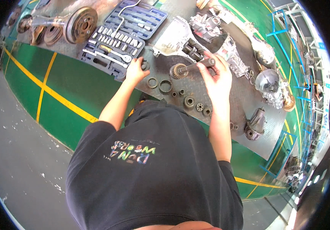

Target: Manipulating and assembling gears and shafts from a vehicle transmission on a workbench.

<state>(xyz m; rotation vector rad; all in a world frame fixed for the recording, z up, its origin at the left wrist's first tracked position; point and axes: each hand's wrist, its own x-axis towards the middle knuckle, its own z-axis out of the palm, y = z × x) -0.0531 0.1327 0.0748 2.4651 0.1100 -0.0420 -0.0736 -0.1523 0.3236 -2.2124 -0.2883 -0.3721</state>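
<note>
My right hand (219,74) is closed around the end of a metal gear shaft (191,68), thumb on the near side. The shaft lies sideways above the table, with a toothed gear (178,71) at its left end. My left hand (135,70) pinches a dark round part, seemingly a ring or small gear (145,65), at the table's near edge. Close by lie a thin ring (152,82) and a larger toothed ring (165,86). Further right along that edge are a gear (189,101), a bearing (199,107) and several small bushings.
An open blue socket set (113,50) with a ratchet lies left of my hands. Behind the shaft sits an opened gearbox housing (174,36). More castings (232,57) and a bell-shaped housing (268,82) stand right. A rusty axle with drum (81,25) rests far left.
</note>
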